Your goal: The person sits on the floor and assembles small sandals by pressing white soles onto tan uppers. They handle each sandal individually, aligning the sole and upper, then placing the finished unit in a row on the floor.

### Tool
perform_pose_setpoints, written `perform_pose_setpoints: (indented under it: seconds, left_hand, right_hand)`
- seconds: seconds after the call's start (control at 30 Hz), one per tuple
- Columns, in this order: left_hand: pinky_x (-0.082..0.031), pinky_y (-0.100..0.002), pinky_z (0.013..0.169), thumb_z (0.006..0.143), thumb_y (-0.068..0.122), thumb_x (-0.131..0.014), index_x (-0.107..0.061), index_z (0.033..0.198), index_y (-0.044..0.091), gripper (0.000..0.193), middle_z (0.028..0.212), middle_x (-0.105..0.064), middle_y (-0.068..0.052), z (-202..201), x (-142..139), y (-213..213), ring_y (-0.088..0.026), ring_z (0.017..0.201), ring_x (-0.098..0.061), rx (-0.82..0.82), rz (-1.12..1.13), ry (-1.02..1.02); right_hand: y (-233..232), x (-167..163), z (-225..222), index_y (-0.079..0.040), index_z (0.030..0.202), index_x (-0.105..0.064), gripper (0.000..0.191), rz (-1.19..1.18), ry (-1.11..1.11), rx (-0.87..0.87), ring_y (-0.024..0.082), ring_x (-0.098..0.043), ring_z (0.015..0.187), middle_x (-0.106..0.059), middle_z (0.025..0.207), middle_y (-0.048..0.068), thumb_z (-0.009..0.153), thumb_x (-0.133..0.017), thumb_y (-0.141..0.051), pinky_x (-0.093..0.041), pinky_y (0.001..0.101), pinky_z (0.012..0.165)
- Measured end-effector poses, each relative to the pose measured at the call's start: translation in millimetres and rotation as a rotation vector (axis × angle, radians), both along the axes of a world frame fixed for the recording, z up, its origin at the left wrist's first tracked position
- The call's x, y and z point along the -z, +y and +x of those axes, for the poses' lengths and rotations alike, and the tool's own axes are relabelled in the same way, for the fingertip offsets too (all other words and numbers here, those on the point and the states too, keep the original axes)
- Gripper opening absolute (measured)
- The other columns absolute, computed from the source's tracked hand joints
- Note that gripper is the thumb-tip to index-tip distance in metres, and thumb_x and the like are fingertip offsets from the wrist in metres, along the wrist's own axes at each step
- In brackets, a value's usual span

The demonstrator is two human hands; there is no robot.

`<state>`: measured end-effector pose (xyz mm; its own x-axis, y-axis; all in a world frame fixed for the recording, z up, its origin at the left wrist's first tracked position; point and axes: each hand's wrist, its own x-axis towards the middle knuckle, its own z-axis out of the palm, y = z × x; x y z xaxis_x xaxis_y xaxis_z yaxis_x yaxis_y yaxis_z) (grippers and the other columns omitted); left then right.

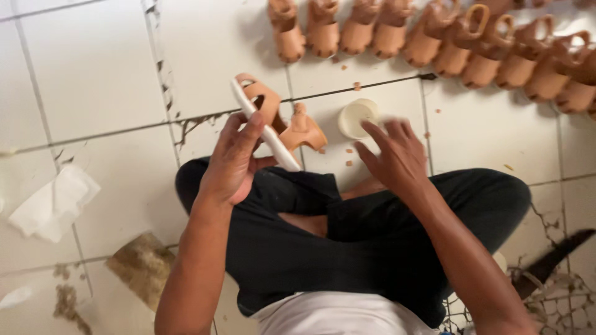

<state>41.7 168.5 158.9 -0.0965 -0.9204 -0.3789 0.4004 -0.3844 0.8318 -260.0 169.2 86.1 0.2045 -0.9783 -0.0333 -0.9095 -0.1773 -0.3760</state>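
Observation:
I sit cross-legged on a white tiled floor (93,68). My left hand (233,161) grips a tan high-heeled shoe sole (273,121) with a white insole strip and a strap loop, held above my knee. Spread open, my right hand (392,154) hovers just right of a small white round cup (356,116) that stands on the floor. It holds nothing. The fingers look blurred.
A row of several tan shoe pieces (434,34) lines the far edge. Crumpled white paper (53,201) lies at the left, a brownish rag (143,267) near my left elbow, and a dark blade-like tool (552,260) at the right. Small tan scraps dot the tiles.

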Motion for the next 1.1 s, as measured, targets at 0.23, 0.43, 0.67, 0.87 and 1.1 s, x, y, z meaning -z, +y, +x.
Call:
perform_pose_setpoints:
  seconds: [0.23,0.43,0.67,0.87,1.1]
  left_hand:
    - [-0.067,-0.043,0.078,0.091,0.05,-0.072,-0.05,0.128,0.001,0.065,0.11,-0.06,-0.007,-4.9,-7.1,1.7,-0.015,0.105,-0.064,0.005,0.006,0.0]
    - [-0.067,-0.044,0.08,0.091,0.05,-0.071,-0.049,0.128,0.0,0.067,0.112,-0.062,-0.009,2.8,-7.4,1.2,-0.017,0.105,-0.067,0.0,0.008,-0.022]
    - [-0.067,-0.048,0.083,0.091,0.049,-0.071,-0.045,0.13,0.0,0.068,0.113,-0.064,-0.012,0.2,-3.8,1.8,-0.02,0.105,-0.069,0.016,0.006,-0.031]
    - [-0.068,-0.049,0.084,0.09,0.048,-0.072,-0.042,0.131,-0.001,0.071,0.116,-0.059,-0.013,-5.6,-5.6,8.4,-0.021,0.109,-0.067,0.039,-0.003,-0.033]
    - [-0.067,-0.047,0.085,0.088,0.052,-0.071,-0.042,0.133,-0.002,0.076,0.12,-0.062,-0.015,-3.5,-8.2,9.7,-0.023,0.113,-0.068,0.066,0.011,-0.09]
  right_hand:
    - [-39.7,76.8,-8.3,-0.016,0.113,-0.079,0.055,-0.162,0.131,-0.175,0.045,-0.008,0.155,-0.018,0.17,0.02,0.088,-0.074,-0.064,-0.005,0.0649,0.121]
    - [-29.9,30.0,-5.2,-0.01,0.088,-0.08,0.043,0.05,0.015,-0.128,0.048,-0.008,0.154,-0.023,0.166,0.027,0.084,-0.076,-0.053,-0.01,0.0627,0.122]
    - [41.1,-80.5,36.7,-0.012,0.13,-0.068,0.037,-0.045,-0.321,-0.286,0.02,-0.067,0.068,-0.068,0.075,0.002,0.094,-0.065,-0.018,-0.046,0.0616,0.092]
    - [34.4,-88.5,69.3,-0.011,0.138,-0.063,0.045,-0.172,-0.062,-0.394,0.019,-0.061,0.045,-0.063,0.061,-0.001,0.093,-0.068,-0.014,-0.043,0.053,0.057]
    - [33.9,-82.0,73.2,-0.012,0.13,-0.064,0.041,-0.251,0.052,-0.405,0.019,-0.06,0.041,-0.062,0.056,-0.001,0.089,-0.07,-0.017,-0.04,0.0595,0.049]
